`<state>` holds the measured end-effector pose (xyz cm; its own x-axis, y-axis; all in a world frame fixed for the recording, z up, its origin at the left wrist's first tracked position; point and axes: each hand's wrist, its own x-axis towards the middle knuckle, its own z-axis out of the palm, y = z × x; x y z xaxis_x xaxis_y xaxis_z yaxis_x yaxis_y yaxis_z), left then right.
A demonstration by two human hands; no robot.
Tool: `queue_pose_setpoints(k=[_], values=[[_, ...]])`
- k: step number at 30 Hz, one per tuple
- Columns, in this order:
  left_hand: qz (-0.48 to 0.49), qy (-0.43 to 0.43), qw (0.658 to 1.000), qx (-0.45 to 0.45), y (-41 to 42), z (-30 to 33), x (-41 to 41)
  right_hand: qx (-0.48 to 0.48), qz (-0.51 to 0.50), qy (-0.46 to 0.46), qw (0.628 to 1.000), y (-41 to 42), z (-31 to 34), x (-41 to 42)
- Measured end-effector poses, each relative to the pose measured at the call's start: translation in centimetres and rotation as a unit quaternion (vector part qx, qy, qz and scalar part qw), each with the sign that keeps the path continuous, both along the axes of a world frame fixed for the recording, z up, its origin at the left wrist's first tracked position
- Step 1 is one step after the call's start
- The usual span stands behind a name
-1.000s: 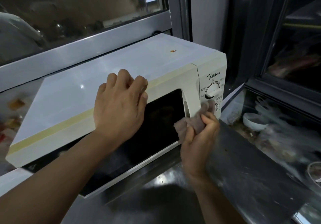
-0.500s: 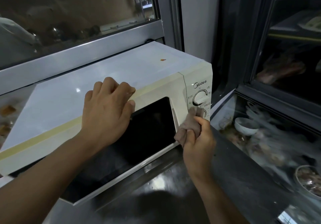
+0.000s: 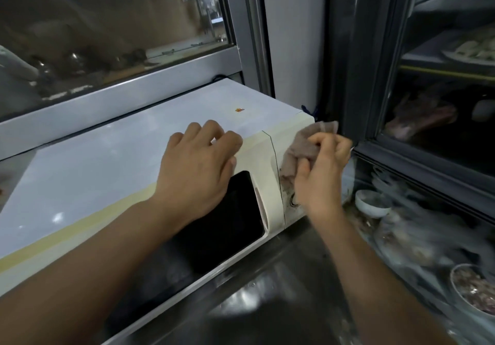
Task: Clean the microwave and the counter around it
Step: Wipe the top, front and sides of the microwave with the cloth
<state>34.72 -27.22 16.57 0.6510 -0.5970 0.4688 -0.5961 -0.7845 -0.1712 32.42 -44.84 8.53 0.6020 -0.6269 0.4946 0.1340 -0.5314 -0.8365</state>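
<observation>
A white microwave (image 3: pixel 107 173) with a dark glass door (image 3: pixel 222 226) stands on a steel counter (image 3: pixel 267 312). My left hand (image 3: pixel 198 168) rests on its top front edge above the door, fingers curled. My right hand (image 3: pixel 321 168) grips a crumpled grey-brown cloth (image 3: pixel 302 146) and presses it against the control panel at the microwave's right end, covering the upper dial. Part of the lower dial (image 3: pixel 293 200) shows below the hand. A small orange spot (image 3: pixel 239 109) sits on the top.
A glass window with a metal frame (image 3: pixel 134 87) runs behind the microwave. To the right stands a glass-fronted cabinet (image 3: pixel 442 103). Below it sit a small white bowl (image 3: pixel 371 205) and a metal bowl of food (image 3: pixel 474 291).
My right hand has carried the cloth up from the lower dial to the top of the control panel. My left hand stays on the microwave's top edge. The view has shifted.
</observation>
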Motion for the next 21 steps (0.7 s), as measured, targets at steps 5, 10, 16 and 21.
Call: queue_pose_setpoints(k=[5, 10, 16, 21], values=[[-0.021, 0.012, 1.000, -0.008, 0.2, -0.2, 0.3, 0.082, -0.011, 0.051, 0.995, -3.2, -0.5, 0.6], [-0.027, 0.023, 0.999, -0.029, 0.0, -0.2, 0.3, -0.066, 0.028, 0.011, 0.997, 0.9, -0.7, -0.7], [-0.031, 0.015, 0.999, -0.037, 0.0, -0.4, 0.2, -0.054, 0.072, 0.015, 0.996, -1.5, -0.9, -0.2], [-0.030, 0.012, 0.999, -0.040, 0.0, -0.5, 0.2, 0.177, 0.109, 0.028, 0.978, -4.7, -1.6, 1.3]])
